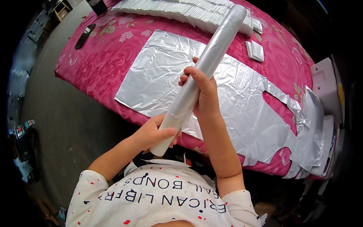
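A long roll of shiny, translucent plastic film (223, 38) is held slantwise in front of me, its far end up to the right. My left hand (155, 132) is closed around its near end. Higher up, my right hand (203, 89) wraps the middle of the roll, thumb on top. Beneath the roll, a large silvery plastic sheet (147, 72) with an apron-like cut-out shape lies spread on the table. Its narrower, strap-like end hangs by the right edge. Part of the sheet is hidden by the roll and my right arm.
A pink floral cloth (94, 72) covers the table. Rows of folded white packets (170, 11) line its far side, with a few loose packets (255, 51) nearby. A dark phone (85, 36) lies at the left. White boxes (323, 85) stand at the right edge.
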`<action>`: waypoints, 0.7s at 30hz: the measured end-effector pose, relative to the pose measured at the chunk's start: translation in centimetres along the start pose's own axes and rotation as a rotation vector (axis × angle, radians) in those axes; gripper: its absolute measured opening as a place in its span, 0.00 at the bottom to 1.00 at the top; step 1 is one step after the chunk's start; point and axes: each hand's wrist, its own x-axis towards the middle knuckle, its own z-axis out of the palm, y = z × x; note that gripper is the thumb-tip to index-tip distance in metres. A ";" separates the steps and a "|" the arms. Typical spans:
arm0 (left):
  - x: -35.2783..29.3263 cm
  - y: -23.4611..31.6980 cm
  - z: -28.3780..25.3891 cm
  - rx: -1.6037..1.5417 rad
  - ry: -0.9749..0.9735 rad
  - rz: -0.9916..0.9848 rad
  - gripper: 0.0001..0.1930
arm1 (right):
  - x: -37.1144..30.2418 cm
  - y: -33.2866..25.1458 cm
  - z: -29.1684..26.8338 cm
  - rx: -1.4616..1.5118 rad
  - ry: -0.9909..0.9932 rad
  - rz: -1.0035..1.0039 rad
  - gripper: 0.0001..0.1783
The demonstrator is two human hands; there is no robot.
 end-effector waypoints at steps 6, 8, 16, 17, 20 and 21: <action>0.9 0.3 0.2 -0.241 -0.183 -0.046 0.34 | -1.7 -0.4 -0.7 0.009 0.044 -0.009 0.32; 1.6 0.7 0.5 -0.329 -0.021 -0.042 0.30 | -1.8 0.0 -1.0 -0.069 0.087 -0.010 0.34; 2.4 1.2 1.5 0.246 0.119 -0.097 0.19 | -2.0 0.5 -1.7 -0.126 0.115 0.008 0.37; 2.5 1.3 1.5 0.178 0.064 -0.125 0.21 | -2.0 0.2 -1.8 -0.092 0.104 0.011 0.37; 2.5 1.2 1.4 0.094 -0.047 -0.169 0.27 | -2.0 -0.4 -2.1 -0.044 0.098 0.024 0.37; 2.4 1.2 1.4 0.146 -0.050 -0.157 0.28 | -1.9 -0.2 -2.3 -0.066 0.116 0.028 0.37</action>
